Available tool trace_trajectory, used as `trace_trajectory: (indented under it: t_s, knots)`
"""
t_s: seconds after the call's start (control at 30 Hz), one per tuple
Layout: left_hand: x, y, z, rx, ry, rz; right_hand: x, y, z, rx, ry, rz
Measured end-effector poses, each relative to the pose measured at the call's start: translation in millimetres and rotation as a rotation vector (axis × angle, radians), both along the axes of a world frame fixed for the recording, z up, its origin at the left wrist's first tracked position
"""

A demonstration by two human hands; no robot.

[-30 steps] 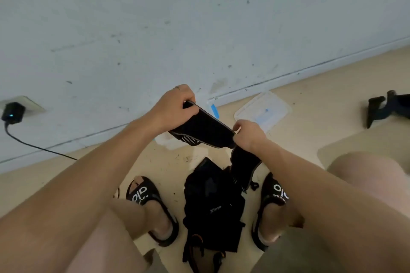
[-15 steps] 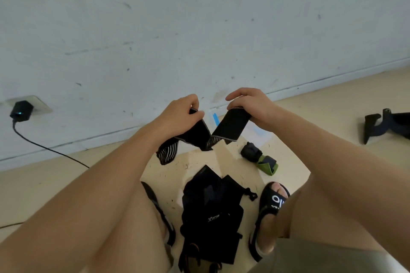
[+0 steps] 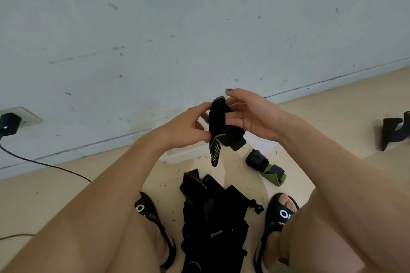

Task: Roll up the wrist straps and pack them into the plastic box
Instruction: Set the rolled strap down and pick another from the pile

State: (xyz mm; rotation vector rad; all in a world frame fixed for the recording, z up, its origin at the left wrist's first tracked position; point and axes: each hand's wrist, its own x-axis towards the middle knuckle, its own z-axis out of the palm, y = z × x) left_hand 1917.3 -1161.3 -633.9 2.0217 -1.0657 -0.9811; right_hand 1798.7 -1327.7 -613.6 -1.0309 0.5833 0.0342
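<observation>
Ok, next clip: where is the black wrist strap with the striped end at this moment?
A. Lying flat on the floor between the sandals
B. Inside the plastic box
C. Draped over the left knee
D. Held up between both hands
D: the black wrist strap is off the floor, pinched by the left hand and the right hand, its striped end dangling.

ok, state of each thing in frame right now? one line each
black wrist strap: held up in the air, partly rolled, striped end hanging loose
left hand: pinches the strap
right hand: fingers around the strap's roll
green-and-black strap: rolled, lying on the floor
black strap pile: unrolled, on the floor between the feet
plastic box: mostly hidden, contents not visible
charger: plugged into wall socket
</observation>
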Motion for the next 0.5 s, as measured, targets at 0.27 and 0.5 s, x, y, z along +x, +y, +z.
trace_trajectory:
  t_s: [0.27, 0.5]
  knots:
    - [20.8, -1.0, 1.8, 0.066, -0.041, 0.044, 9.4, -14.5, -18.1, -0.596, 0.116, 0.351]
    - [39.7, 10.0, -0.2, 0.041, -0.109, 0.216, 9.4, -26.1, -45.7, -1.090, 0.438, 0.859]
